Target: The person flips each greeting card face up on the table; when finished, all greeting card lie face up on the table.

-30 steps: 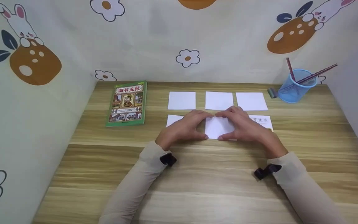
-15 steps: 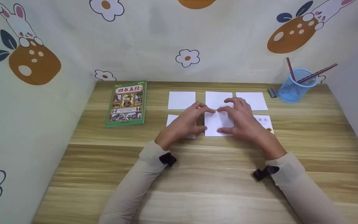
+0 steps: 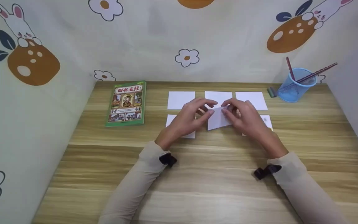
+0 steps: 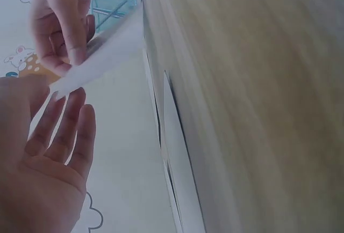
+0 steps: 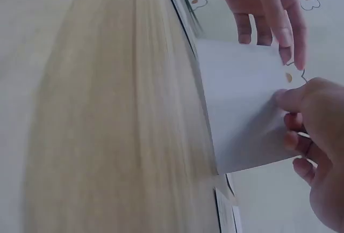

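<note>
Head view: where is the raised card (image 3: 218, 120), and what holds it?

It tilts above the table (image 3: 204, 186), between the left hand (image 3: 189, 117) and the right hand (image 3: 246, 117). The right hand pinches its upper right part, thumb on the near face, fingers curled behind.

And the left?

Its thumb lies at the upper left corner, the other fingers apart and beyond the edge. Left wrist view shows the card's end between thumb and fingertips, but I cannot tell whether they squeeze it.

Why so high on the card?

Probably because a grip near the top leaves most of the face uncovered and the lower edge free. Whether that edge touches the wood, I can't tell.

How do the others lie?

Flat: back left card (image 3: 181, 100), back middle card (image 3: 218, 95), back right card (image 3: 253, 100); nearer, the front left card (image 3: 170, 119) and the printed card (image 3: 266, 120), both partly hidden by the hands. The gaps presumably give fingertips room at each edge.

And the book (image 3: 125, 104) and blue cup (image 3: 294, 90)?

Off to either side, I'd judge so the sleeves don't knock them.
</note>
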Demonstrator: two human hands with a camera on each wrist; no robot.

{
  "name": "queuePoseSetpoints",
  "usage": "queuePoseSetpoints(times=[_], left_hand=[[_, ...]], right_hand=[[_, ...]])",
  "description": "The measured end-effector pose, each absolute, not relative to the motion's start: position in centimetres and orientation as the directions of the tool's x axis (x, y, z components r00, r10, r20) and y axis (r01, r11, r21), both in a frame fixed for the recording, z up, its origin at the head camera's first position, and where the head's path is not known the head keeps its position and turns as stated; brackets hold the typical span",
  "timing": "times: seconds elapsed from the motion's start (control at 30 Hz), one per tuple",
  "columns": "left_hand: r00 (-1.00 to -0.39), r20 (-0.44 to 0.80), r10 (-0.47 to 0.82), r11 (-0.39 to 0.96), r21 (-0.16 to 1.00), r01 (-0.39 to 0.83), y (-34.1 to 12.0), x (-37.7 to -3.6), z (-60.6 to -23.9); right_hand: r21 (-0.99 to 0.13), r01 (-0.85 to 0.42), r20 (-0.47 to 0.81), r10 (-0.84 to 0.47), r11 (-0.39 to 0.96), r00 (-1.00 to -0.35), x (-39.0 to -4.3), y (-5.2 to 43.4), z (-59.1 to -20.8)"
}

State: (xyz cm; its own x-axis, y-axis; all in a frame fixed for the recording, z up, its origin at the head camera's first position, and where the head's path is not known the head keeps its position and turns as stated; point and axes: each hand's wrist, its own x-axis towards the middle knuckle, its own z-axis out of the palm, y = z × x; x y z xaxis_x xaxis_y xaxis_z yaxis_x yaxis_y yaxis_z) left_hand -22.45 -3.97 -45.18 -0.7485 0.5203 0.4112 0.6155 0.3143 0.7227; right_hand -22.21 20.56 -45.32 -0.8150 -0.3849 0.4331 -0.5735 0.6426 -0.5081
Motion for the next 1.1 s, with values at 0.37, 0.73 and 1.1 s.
queuePoseSetpoints(times=[0.37,0.73,1.1], left_hand=[[-0.781,0.434,0.449,0.440,0.654,0.616,-4.0,-22.6,-45.1],[-0.772,0.296,0.562,0.410,0.711,0.571,-3.9,-22.5,-45.3],[-0.761,0.071,0.645,0.630,0.514,0.582,-4.4,-22.2,-45.9]], right_hand=[[-0.599,-0.589,0.439,-0.393,0.542,-0.808,-22.2,20.8,-45.5],[-0.628,-0.591,0.399,-0.443,0.505,-0.803,-22.4,21.0,-45.8],[-0.468,-0.516,0.190,-0.488,0.718,-0.852,-22.7,21.3,-46.8]])
